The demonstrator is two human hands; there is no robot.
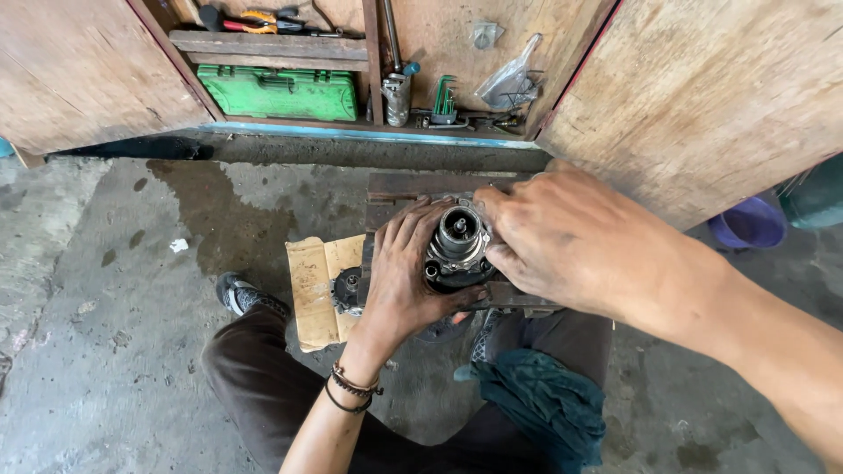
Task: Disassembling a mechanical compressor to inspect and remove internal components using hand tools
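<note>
A stained concrete floor (114, 290) fills most of the view, with an open wooden cabinet (702, 96) at the top. Its shelf carries a green tool case (279, 93) and a set of hex keys (444, 98). A flattened piece of cardboard (314, 290) lies on the floor beside the person's dark trousers (263, 386), and a teal rag (544, 404) rests on the right knee. Over a wooden block (413, 186) sits a greasy metal assembly (457, 246): dark, roughly cylindrical, with a bright ringed collar and a round shaft end facing up. The left hand (406, 272) wraps its side, fingers curled around it. The right hand (571, 237) grips the collar's right edge with bent fingers.
</note>
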